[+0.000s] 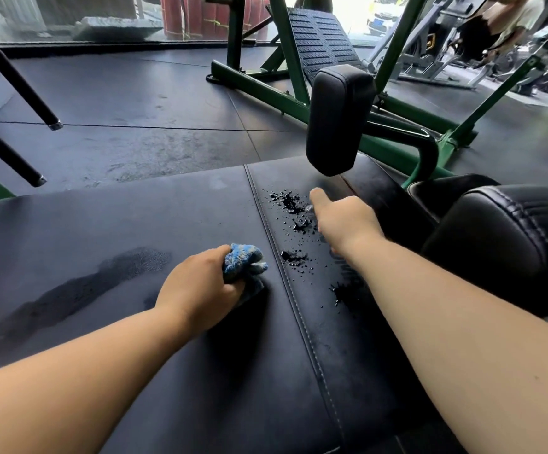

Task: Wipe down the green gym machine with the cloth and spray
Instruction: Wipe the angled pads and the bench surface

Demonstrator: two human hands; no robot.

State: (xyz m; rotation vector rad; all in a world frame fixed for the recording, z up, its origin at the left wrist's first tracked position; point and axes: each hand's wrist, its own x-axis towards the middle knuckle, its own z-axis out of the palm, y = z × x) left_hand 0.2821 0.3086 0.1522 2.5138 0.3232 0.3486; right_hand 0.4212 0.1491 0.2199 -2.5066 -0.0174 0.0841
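Black bench padding (pixel 220 388) of the green gym machine (pixel 267 91) fills the near view. Left hand (pixel 200 286) clamps its fingers round a bunched blue cloth (pixel 245 260), pressed to the pad just left of the stitched seam (pixel 294 309); spray droplets (pixel 290 204) sit unwiped right of it. Right hand (pixel 344 221) hovers over them, one digit stretched forward — whether the rest grip a spray bottle I cannot tell. Likely trouble: puddles seep into the seam, or the tightly balled cloth merely smears them.

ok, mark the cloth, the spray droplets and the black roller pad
cloth (pixel 245 260): head view, exposed blue bunch.
spray droplets (pixel 288 203): head view, biggest wet cluster.
black roller pad (pixel 338 119): head view, middle of its front face.
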